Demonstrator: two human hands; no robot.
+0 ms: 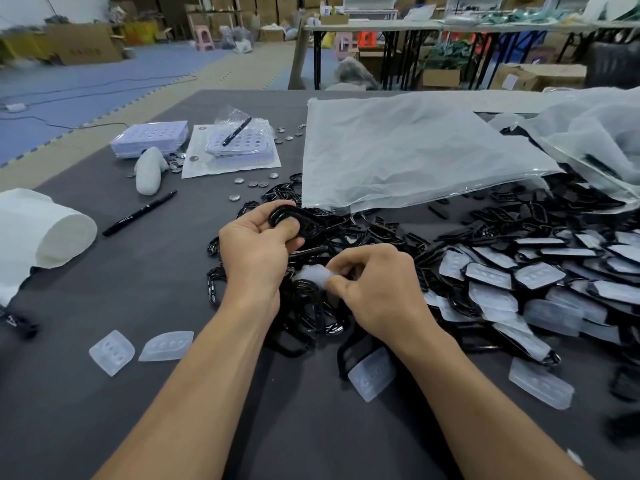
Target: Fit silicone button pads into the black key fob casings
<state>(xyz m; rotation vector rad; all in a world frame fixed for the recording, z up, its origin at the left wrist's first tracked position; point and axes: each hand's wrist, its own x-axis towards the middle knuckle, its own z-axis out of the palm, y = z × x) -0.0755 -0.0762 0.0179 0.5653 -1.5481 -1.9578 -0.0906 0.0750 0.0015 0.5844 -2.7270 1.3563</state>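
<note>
**Pad and casing both in hand, not yet mated.**

The left hand (258,251) grips one black casing (298,221) by its rim. The right hand (374,289) pinches a translucent silicone pad (313,276) just below, apart from it. The pad is judged light, soft and floppy, best held at its edges; the casing looks stiff, glossy and possibly slippery. The pile of empty casings (308,317) tangled beneath could snag. Spare pads (112,352) lie on the table (173,410), fitted units (519,275) are heaped to the right, and a plastic bag (408,154) lies behind.
</note>
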